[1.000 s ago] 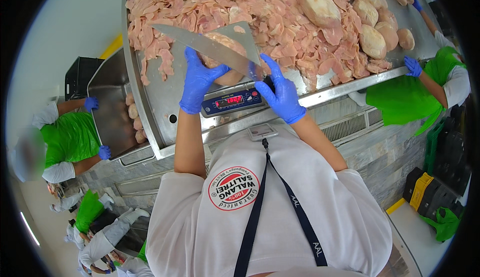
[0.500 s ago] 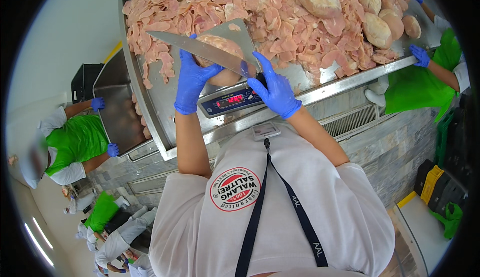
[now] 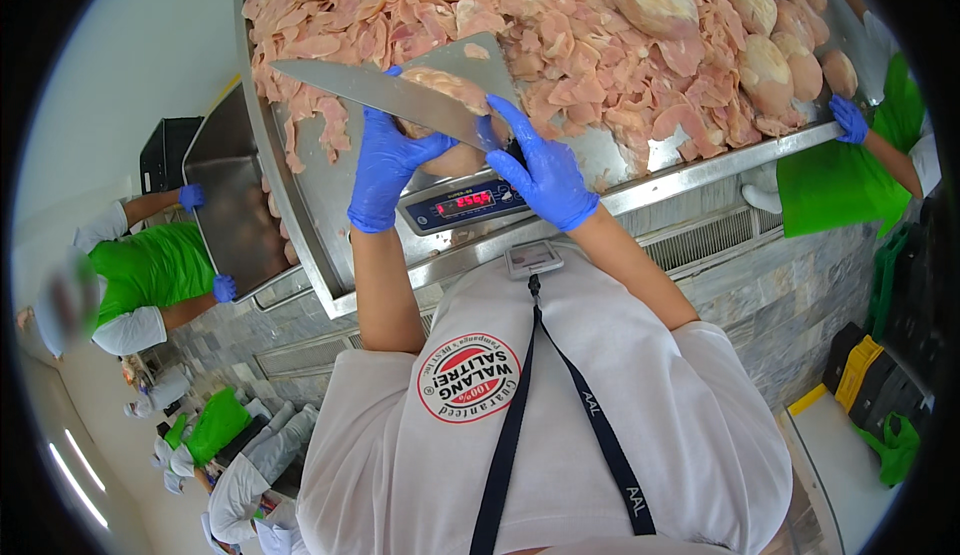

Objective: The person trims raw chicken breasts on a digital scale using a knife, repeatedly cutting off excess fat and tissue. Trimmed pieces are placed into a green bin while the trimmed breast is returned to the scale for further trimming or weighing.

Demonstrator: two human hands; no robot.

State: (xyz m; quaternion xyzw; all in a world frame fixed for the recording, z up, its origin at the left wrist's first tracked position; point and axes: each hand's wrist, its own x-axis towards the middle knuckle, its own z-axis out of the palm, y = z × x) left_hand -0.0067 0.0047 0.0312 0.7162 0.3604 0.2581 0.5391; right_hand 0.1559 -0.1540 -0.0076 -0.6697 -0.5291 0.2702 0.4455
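My blue-gloved left hand [image 3: 385, 170] is closed round a large pale-pink piece of meat [image 3: 440, 85], thumb and fingers at its near side and left. In front of that piece lies the broad blade of a long knife [image 3: 370, 93], its tip toward the far left. The blade hides part of the meat. My right hand [image 3: 540, 170], also gloved, grips the knife at the handle end, and the handle is mostly hidden by the fingers. Both hands are over a digital scale [image 3: 430, 217] with a steel platform [image 3: 490, 50] and a lit red display.
A heap of thin meat slices [image 3: 400, 5] covers the far side of the steel table [image 3: 640, 192]. Whole meat pieces [image 3: 765, 75] lie at the far right. One co-worker's gloved hand [image 3: 850, 120] touches the table edge; another co-worker holds a steel bin [image 3: 225, 155] at left.
The knife and my right hand have shifted slightly left, and the blade covers the meat differently. The scale's display reads differently. At the right, the co-worker's hand has moved a little.
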